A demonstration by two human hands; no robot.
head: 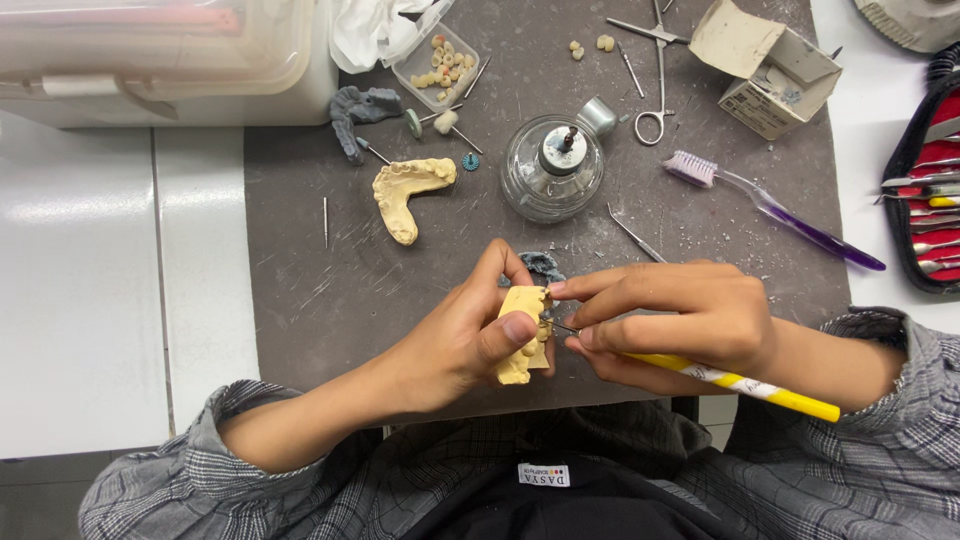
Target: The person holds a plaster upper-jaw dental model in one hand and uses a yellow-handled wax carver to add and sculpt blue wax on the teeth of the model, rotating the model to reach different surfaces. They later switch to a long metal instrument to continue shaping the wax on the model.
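A white worktable carries a scuffed grey mat over its middle, dusted with pale crumbs; even light, soft shadows throughout.

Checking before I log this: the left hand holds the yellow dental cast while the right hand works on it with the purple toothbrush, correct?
Not quite. In the head view the right hand holds a yellow-handled instrument, not the purple toothbrush, which lies on the mat. The left hand does hold the yellow dental cast.

two yellow plaster jaw casts, one glass burner, one purple toothbrush.

Instrument tip hidden between fingers; plastic box cut off.
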